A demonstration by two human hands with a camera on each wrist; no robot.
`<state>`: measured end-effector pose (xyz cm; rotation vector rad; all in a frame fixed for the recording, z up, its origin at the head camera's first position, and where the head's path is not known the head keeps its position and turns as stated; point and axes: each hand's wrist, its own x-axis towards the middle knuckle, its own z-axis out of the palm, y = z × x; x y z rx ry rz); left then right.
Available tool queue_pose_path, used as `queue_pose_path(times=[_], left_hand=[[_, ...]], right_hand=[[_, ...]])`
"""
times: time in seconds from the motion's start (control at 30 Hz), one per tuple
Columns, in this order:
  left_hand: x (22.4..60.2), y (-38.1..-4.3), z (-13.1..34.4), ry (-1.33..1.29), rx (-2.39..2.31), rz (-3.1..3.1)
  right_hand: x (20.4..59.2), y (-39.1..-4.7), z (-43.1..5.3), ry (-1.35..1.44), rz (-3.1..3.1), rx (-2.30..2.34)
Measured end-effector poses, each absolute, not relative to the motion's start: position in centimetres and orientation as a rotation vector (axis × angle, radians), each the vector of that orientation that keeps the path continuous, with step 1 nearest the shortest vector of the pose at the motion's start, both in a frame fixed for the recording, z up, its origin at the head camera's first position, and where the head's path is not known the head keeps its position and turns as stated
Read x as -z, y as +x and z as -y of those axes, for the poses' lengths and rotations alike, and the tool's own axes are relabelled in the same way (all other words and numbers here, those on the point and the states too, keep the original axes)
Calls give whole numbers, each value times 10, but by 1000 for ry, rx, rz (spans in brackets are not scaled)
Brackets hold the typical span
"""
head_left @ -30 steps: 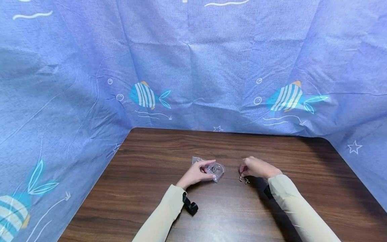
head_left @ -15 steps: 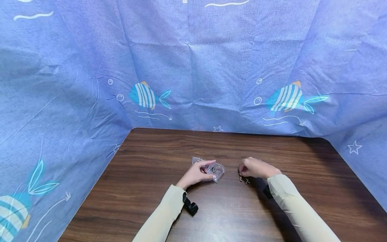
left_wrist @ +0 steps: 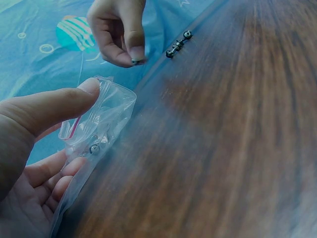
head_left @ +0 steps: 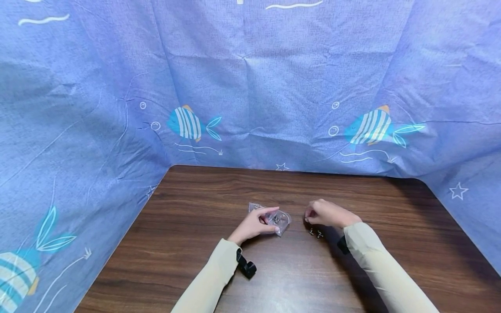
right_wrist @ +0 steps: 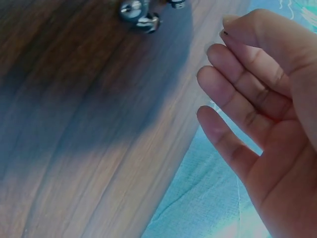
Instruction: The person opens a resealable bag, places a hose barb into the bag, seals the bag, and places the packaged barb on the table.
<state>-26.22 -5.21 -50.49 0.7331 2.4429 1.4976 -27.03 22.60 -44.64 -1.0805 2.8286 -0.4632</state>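
My left hand (head_left: 254,224) grips a clear zip-lock bag (left_wrist: 111,106) between thumb and fingers, and its mouth gapes around a pink seal line. Small metal screws (left_wrist: 94,148) show through the plastic. To the right of the bag, my right hand (head_left: 326,214) pinches a tiny metal screw (left_wrist: 134,61) between thumb and index finger; most of it is hidden by the fingertips. In the right wrist view the other fingers are loosely bent. Several silver screws (head_left: 319,234) lie on the table just below this hand.
The dark wood-grain table (head_left: 188,261) ends at a far edge against a blue fish-print cloth (head_left: 250,95). Another part of the clear plastic (head_left: 255,206) shows behind my left hand. Black straps sit at both wrists.
My right hand has lifted from the loose screws and shifted slightly left and away, towards the bag, with a small screw pinched. My left hand and the bag stay where they were.
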Motion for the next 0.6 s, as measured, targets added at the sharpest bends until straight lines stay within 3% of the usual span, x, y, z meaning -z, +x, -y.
queue_pose_path(times=[0.6], left_hand=[[503, -261, 52, 740, -1489, -2458]], right_hand=[[433, -271, -212, -1140, -2831, 498]])
